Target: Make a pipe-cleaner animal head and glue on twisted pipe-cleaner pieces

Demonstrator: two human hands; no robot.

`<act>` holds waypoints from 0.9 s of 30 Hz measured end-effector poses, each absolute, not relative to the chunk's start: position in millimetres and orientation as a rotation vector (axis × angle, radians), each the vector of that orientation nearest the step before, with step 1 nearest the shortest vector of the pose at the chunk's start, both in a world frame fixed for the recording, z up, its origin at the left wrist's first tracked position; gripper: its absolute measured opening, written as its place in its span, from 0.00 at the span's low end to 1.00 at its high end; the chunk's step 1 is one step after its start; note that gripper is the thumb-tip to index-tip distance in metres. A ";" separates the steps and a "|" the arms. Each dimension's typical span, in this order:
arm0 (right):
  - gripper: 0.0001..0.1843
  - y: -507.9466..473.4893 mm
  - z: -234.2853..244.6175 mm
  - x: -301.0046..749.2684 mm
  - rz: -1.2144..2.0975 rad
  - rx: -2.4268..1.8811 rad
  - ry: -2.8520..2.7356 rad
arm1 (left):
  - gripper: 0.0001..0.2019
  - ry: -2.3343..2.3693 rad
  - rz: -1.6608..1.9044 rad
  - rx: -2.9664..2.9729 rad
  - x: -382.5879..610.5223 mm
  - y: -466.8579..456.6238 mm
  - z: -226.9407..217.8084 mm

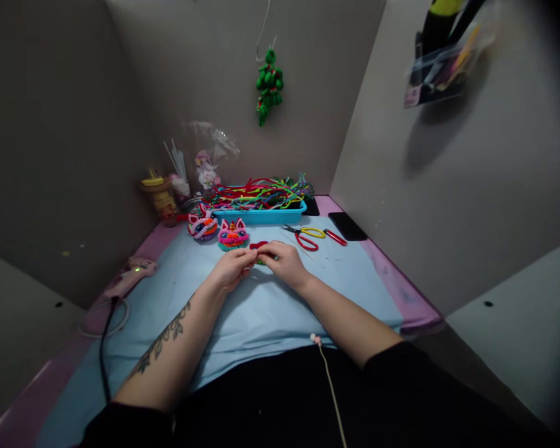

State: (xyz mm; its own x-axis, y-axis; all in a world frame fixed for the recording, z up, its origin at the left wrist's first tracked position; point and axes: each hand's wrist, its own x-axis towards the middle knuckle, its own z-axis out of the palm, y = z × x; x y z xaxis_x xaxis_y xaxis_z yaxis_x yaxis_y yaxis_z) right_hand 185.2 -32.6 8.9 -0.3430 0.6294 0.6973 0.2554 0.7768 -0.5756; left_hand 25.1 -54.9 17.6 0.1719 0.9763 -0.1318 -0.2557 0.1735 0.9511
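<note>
The left hand (pixel 233 269) and right hand (pixel 284 262) angle inward from the tabletop's (pixel 386 274) near edge, fingertips together, pinching a red piece (pixel 258 245).

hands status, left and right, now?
Left hand: closed, pinching the small red piece.
Right hand: closed on the same piece, partly hiding it.

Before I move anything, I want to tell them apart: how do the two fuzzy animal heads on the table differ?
The left head has a purple lower edge; the right head's is teal. The left head is turned rightward, while the right head faces forward. The right head sits nearer the left hand than the left head does. Both have pointed ears and pink parts.
</note>
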 end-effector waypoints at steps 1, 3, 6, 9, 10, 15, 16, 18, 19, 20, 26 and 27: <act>0.05 -31.4 7.7 185.3 0.441 -0.666 -1.946 | 0.14 1.012 1.090 1.001 24.1 -55.1 17.4; 0.05 -29.5 6.4 186.1 0.424 -0.646 -1.998 | 0.13 1.075 1.052 1.044 22.3 -55.0 16.7; 0.05 -28.6 8.4 188.6 0.405 -0.641 -2.030 | 0.11 1.084 1.042 1.016 19.6 -54.0 16.7; 0.07 -29.6 10.8 191.9 0.396 -0.704 -2.010 | 0.09 0.986 1.129 0.877 15.1 -51.6 18.6; 0.07 -30.1 10.8 192.9 0.393 -0.726 -2.051 | 0.09 0.941 1.156 0.826 13.2 -50.6 19.4; 0.07 -34.1 7.6 192.9 0.282 -0.787 -2.593 | 0.12 0.783 1.223 0.682 4.8 -47.3 20.9; 0.08 -35.2 7.5 192.2 0.246 -0.811 -2.657 | 0.12 0.772 1.230 0.672 4.0 -47.1 20.6; 0.08 -36.9 8.1 191.6 0.200 -0.856 -2.708 | 0.11 0.765 1.238 0.659 3.6 -47.0 19.9; 0.08 -37.4 8.6 191.8 0.195 -0.858 -2.707 | 0.10 0.765 1.240 0.653 3.7 -47.2 19.6; 0.07 -37.6 9.1 192.3 0.204 -0.845 -2.689 | 0.09 0.762 1.240 0.648 4.0 -47.5 19.6; 0.07 -38.0 10.0 194.1 0.298 -0.661 -2.116 | 0.09 0.708 1.164 0.749 8.0 -52.8 22.3; 0.07 -38.9 10.1 193.1 0.306 -0.634 -2.027 | 0.10 0.716 1.143 0.791 9.2 -54.2 22.4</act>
